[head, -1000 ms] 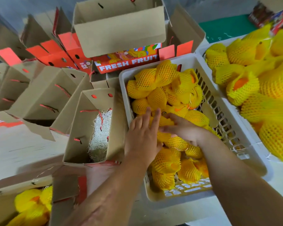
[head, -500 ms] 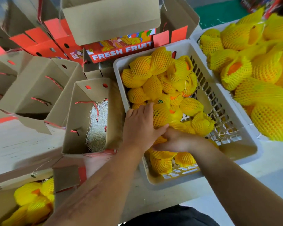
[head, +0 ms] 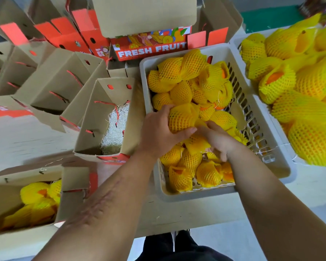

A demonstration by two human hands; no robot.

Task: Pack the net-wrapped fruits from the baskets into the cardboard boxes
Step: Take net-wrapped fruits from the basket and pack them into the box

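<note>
A: Hands in the basket (head: 282, 167)! Left hand (head: 159, 131) wraps one netted fruit (head: 181, 116).
B: Right hand (head: 217, 140) curls over another fruit (head: 195, 145) beside it. Open box (head: 87, 132) waits left.

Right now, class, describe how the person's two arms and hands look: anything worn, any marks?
Both forearms are bare: no sleeves, gloves, watch or rings visible. The left hand and right hand are bare too. The left forearm carries a long raised scar-like mark.
</note>
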